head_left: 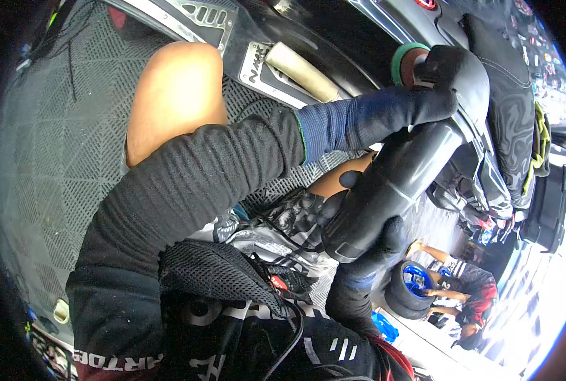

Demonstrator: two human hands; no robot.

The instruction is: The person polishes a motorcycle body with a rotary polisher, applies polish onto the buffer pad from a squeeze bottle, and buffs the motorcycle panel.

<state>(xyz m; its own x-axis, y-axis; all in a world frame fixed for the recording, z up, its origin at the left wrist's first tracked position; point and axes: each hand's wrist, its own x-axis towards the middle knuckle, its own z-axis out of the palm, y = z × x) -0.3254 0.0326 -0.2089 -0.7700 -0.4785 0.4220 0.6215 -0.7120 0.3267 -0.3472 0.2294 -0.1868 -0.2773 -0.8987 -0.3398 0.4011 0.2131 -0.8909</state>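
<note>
My left hand [422,108], in a dark glove, is closed over the head of a black power polisher [410,165]. The tool's round green-edged pad [402,63] faces a dark glossy scooter panel [333,38]; I cannot tell whether they touch. My right hand [384,244], also gloved, wraps the rear of the polisher's body, with fingertips showing on its other side. A black mesh pouch [219,273] hangs before my chest.
The scooter's footboard plate [254,63] and a pale tube-like piece [302,71] lie beyond my left forearm. The black seat [508,120] is at the right. A person crouches by a blue-rimmed tyre [412,289]. A patterned grey mat [60,171] covers the floor.
</note>
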